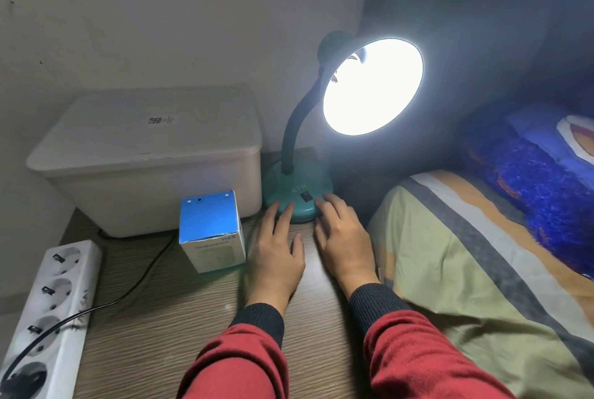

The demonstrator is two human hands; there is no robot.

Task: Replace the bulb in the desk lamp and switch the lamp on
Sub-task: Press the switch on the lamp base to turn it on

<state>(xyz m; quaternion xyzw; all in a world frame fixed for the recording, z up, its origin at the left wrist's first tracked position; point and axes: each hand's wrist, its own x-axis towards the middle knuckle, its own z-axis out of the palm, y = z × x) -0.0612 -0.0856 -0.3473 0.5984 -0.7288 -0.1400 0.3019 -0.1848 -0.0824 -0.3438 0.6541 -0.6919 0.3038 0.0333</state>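
Observation:
The teal desk lamp stands at the back of the wooden table, its round base (289,188) carrying a small black rocker switch (305,196). A black gooseneck (300,119) rises to the shade (373,87), which glows bright white; the bulb inside is lost in the glare. My left hand (274,250) lies flat on the table with its fingertips on the front left of the base. My right hand (342,234) lies flat too, its fingertips touching the front right of the base, just beside the switch. Neither hand holds anything.
A blue and white humidifier box (212,231) stands just left of my left hand. Behind it sits a white lidded storage box (151,154). A white power strip (48,312) with a black cable plugged in lies at the left edge. A bed with striped bedding (475,270) borders the table on the right.

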